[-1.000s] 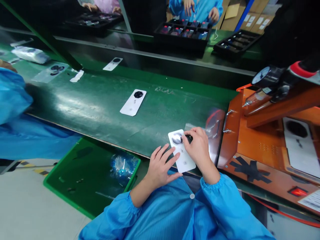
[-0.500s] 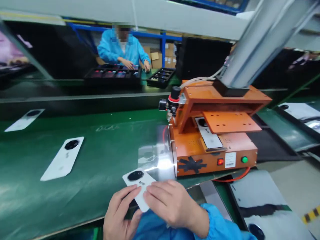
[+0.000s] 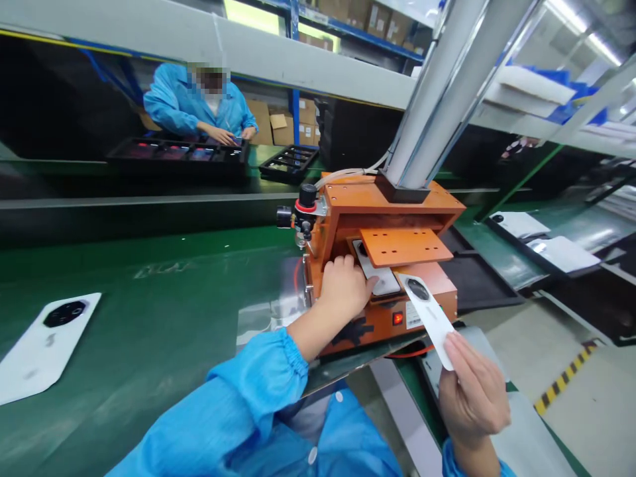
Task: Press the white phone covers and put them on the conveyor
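In my right hand (image 3: 474, 387), fingers and thumb pinch the lower end of a white phone back cover (image 3: 432, 315) with a round black camera area. The cover is held tilted in front of the orange press machine (image 3: 342, 205). A white phone (image 3: 385, 281) with a dark edge lies on the press bed, partly under the raised orange plate (image 3: 405, 246). My left hand (image 3: 345, 285) is at this phone's left side, fingers bent and thumb against its edge. The fingertips of my left hand are hidden.
Another white back cover (image 3: 47, 344) lies on the green bench mat (image 3: 163, 318) at left. A clear plastic sheet (image 3: 258, 321) is beside the press. Across the bench, a person (image 3: 199, 106) in blue works over black trays (image 3: 173, 159). More white covers (image 3: 561, 253) lie at right.
My hands were together on one back cover. Now my right hand has carried it rightward, and my left hand has moved to the phone in the press. The view has swung right.
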`<state>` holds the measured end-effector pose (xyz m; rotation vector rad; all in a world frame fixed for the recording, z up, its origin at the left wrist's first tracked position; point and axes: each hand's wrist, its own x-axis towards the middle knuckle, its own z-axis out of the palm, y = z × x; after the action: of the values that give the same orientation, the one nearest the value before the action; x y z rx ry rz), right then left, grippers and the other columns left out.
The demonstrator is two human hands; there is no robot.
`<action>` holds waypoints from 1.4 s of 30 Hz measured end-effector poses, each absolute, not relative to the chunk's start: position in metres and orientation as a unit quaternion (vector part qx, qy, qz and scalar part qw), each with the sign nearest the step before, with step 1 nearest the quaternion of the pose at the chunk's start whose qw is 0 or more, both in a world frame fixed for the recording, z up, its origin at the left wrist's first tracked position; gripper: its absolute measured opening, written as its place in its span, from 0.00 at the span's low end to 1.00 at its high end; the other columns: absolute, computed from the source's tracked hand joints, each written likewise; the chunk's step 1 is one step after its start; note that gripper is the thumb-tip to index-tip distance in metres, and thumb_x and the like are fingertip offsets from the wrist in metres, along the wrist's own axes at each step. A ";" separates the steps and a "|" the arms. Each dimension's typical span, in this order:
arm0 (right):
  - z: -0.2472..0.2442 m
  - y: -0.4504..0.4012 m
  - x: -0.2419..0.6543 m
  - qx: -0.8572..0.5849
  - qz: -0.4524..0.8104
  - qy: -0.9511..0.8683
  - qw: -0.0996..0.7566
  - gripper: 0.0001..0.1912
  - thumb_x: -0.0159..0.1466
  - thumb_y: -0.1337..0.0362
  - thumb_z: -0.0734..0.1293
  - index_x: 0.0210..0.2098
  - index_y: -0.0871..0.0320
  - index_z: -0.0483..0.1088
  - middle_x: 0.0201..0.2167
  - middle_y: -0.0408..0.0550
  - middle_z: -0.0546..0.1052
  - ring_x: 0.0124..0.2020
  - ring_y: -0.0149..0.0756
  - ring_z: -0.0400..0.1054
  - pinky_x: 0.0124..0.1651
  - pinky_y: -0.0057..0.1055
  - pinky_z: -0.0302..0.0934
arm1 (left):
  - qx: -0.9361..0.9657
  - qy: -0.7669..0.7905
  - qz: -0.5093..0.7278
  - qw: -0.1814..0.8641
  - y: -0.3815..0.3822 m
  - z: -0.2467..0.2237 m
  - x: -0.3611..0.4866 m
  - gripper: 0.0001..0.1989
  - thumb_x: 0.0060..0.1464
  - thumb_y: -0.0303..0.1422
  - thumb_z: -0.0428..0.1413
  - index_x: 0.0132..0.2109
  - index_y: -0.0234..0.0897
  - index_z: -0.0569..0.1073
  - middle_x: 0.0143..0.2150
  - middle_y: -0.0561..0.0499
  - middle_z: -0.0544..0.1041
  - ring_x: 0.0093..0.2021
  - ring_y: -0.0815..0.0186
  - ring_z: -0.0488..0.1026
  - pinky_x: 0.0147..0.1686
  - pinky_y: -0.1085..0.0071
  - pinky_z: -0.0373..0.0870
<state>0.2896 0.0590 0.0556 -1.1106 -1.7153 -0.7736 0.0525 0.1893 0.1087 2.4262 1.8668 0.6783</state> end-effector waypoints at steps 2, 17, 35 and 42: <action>0.053 0.057 0.296 -0.466 -0.316 -0.694 0.448 0.29 0.62 0.77 0.67 0.58 0.44 0.74 0.48 0.46 0.84 0.47 0.48 0.80 0.46 0.42 0.75 | 0.768 0.612 0.187 0.017 0.196 0.107 0.068 0.27 0.67 0.48 0.51 0.44 0.26 0.83 0.45 0.32 0.76 0.48 0.45 0.73 0.43 0.53 0.71; 0.035 0.087 0.308 -0.497 -0.320 -0.664 0.459 0.18 0.64 0.73 0.65 0.50 0.48 0.77 0.46 0.47 0.84 0.48 0.47 0.80 0.48 0.44 0.76 | 0.722 0.646 0.219 0.113 0.182 0.109 0.073 0.21 0.63 0.46 0.56 0.48 0.31 0.80 0.49 0.37 0.75 0.46 0.52 0.78 0.41 0.63 0.75; 0.058 0.160 0.280 -0.491 -0.250 -0.719 0.424 0.17 0.68 0.70 0.61 0.48 0.51 0.79 0.48 0.49 0.83 0.51 0.45 0.79 0.53 0.44 0.71 | 0.503 0.507 0.432 0.551 0.069 0.079 -0.008 0.19 0.61 0.39 0.59 0.57 0.37 0.73 0.34 0.52 0.82 0.32 0.66 0.78 0.31 0.74 0.74; 0.081 0.190 0.242 -0.482 -0.119 -0.826 0.267 0.18 0.70 0.69 0.63 0.54 0.48 0.77 0.54 0.46 0.81 0.58 0.45 0.73 0.59 0.46 0.65 | 0.494 0.540 0.354 0.583 -0.017 0.027 -0.029 0.13 0.66 0.43 0.55 0.49 0.39 0.72 0.49 0.44 0.83 0.46 0.59 0.81 0.45 0.65 0.79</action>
<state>0.2424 0.1901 0.0813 -1.3023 -2.2291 -0.3219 -0.0295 -0.0170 0.0273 1.1531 1.2602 0.8264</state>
